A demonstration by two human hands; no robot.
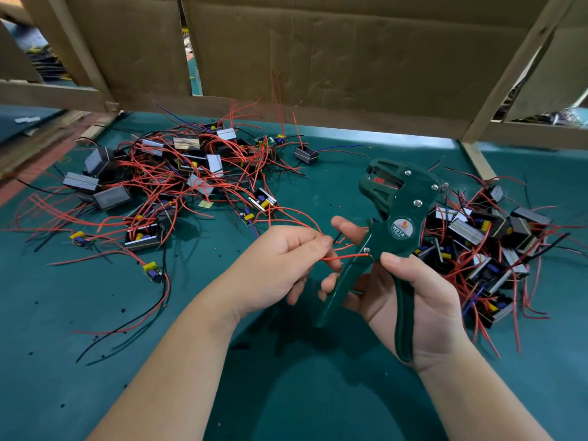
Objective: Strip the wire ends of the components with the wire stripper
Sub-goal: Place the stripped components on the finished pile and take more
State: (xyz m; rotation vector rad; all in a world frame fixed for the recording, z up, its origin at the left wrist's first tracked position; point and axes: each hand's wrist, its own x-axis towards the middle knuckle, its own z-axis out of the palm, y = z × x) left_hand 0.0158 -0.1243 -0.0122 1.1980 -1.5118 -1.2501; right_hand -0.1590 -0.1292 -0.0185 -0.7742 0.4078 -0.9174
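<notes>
My right hand (413, 300) grips the handles of a dark green wire stripper (397, 218), its jaws pointing up and away from me. My left hand (280, 265) pinches a thin red wire (346, 256) between thumb and fingers. That wire's end reaches the stripper near its lower pivot, not the jaws. A pile of components with red and black wires (165, 179) lies at the left on the green table (95, 361). A second pile of components (490, 249) lies at the right, behind my right hand.
A cardboard wall (318, 52) on a wooden frame closes off the back of the table. A single component (306, 155) lies apart near the back. Small bits of stripped insulation dot the table surface at the left.
</notes>
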